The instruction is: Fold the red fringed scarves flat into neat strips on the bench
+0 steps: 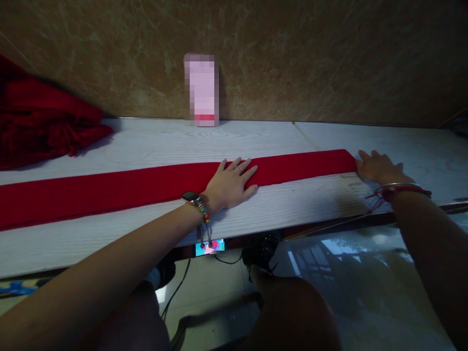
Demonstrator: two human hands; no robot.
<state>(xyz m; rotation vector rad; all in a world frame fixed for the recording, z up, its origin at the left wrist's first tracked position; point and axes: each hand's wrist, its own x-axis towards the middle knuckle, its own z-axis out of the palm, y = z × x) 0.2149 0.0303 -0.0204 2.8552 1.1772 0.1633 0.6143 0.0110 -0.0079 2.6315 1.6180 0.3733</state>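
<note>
A long red cloth (109, 191), folded into a flat band, runs across the white wood-grain tabletop (248, 138) and out of view at the left. My left hand (231, 184) lies flat on the middle of the band, its fingers spread; a ring, a watch and a beaded bracelet are on it. At the band's right end, my right hand (380, 168) rests with fingers apart, the thumb side touching the cloth's edge. Bangles and a red cord circle that wrist. Whether any cloth lies under the right palm is hidden.
A bunched red fabric with fringe-like ends (47, 122) lies at the back left. A blurred-out pink object (202, 90) leans against the brown marbled wall (292, 58). Below the table's front edge show a lit screen (209, 247), a black cable (179, 285) and my legs.
</note>
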